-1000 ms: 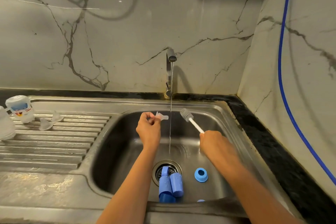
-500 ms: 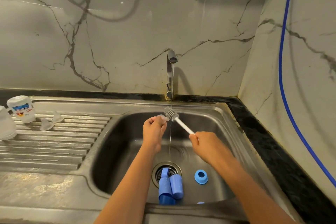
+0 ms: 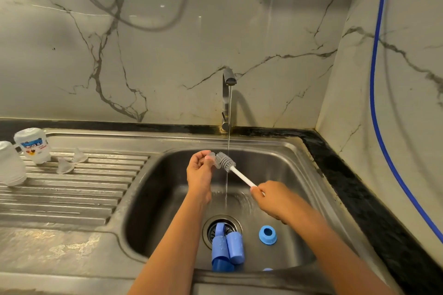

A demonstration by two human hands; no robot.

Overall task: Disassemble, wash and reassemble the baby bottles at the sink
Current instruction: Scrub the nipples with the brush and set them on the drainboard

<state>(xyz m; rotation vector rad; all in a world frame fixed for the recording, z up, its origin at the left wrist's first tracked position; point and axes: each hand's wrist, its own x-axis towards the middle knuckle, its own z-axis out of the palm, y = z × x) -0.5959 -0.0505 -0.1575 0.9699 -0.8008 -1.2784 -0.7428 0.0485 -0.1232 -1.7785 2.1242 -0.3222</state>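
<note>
While we pinch the clear teat (image 3: 212, 158) over the sink (image 3: 275, 148), just beside the thin stream from the tap (image 3: 228, 79), we are at the washing step: the bristles of the brush (image 3: 236, 172) touch it. Our left hand (image 3: 200, 173) curls round the teat; our right hand (image 3: 272, 196) grips the white handle's end. The next move, we judge, calls for working the bristles inside, then rinsing. Below, blue caps (image 3: 227, 249) and a blue ring (image 3: 267, 235) lie unwashed.

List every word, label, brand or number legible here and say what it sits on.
Bottle on the drainboard: a printed label, blue band with pale letters over a red-and-yellow picture, too blurred to read.
No text shows on the brush, clear nipple, blue caps, blue ring or faucet.
</note>
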